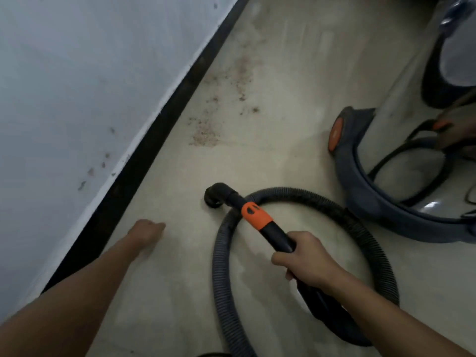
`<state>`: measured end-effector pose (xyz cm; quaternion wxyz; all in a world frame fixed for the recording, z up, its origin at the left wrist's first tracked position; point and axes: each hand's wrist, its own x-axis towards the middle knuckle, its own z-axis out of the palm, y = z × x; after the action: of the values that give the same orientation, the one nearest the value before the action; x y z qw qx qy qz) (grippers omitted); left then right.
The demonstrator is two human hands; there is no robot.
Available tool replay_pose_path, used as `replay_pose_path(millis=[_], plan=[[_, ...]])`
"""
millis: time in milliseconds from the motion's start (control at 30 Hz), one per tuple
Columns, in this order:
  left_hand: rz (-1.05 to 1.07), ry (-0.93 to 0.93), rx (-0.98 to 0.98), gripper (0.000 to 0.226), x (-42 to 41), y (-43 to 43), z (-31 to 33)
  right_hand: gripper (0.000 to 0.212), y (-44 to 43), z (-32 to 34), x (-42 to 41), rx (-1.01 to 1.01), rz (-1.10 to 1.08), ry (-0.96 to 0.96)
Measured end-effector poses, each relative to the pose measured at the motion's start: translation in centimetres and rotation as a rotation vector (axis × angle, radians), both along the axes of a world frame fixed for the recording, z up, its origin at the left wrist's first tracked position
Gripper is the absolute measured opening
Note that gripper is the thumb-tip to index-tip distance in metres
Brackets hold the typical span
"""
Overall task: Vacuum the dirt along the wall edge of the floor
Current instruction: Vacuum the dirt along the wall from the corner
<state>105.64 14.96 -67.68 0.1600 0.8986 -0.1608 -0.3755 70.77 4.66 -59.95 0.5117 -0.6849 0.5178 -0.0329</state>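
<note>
The right hand (pixel 306 258) grips the vacuum pipe (pixel 273 233), left hand (pixel 148 231) curled, empty; nozzle (pixel 215 197) sits short of the dirt (pixel 206 132) by the skirting (pixel 154 130) (looped hose (pixel 309 199) could snag, pulling it wide).

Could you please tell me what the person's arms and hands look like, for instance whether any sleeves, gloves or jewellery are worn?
Both the left arm and the right arm are bare as far up as the frame shows, with no sleeves. The left hand and right hand wear no gloves, and no watch, bracelet or ring shows, though the picture is blurred.
</note>
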Motion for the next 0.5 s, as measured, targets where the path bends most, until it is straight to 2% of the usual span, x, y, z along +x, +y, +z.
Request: replay_pose_path(millis=[67, 133, 233, 300, 367, 500], plan=[[0.036, 0.128, -0.043, 0.040, -2.8, -0.5, 4.1, 0.020, 0.2, 2.6, 0.0, 0.019, -0.041, -0.063], [-0.062, 0.175, -0.051, 0.028, -6.6, -0.6, 7.7, 0.018, 0.2, 5.8, -0.4, 0.080, -0.161, -0.160], [-0.104, 0.259, -0.152, 0.025, -12.7, -0.5, 12.8, 0.015, 0.6, 11.4, -2.2, 0.210, -0.299, -0.277], [0.025, 0.355, -0.223, 0.038, -16.1, -0.8, 16.4, 0.015, 1.5, 15.2, -3.7, 0.261, -0.315, -0.282], [0.200, 0.475, -0.300, 0.048, -18.5, -1.5, 20.7, 0.016, 2.9, 18.7, -5.2, 0.228, -0.258, -0.215], [0.471, 0.729, -0.483, 0.062, -20.9, -2.6, 29.7, 0.020, 6.8, 24.6, -7.2, 0.097, 0.015, -0.003]])
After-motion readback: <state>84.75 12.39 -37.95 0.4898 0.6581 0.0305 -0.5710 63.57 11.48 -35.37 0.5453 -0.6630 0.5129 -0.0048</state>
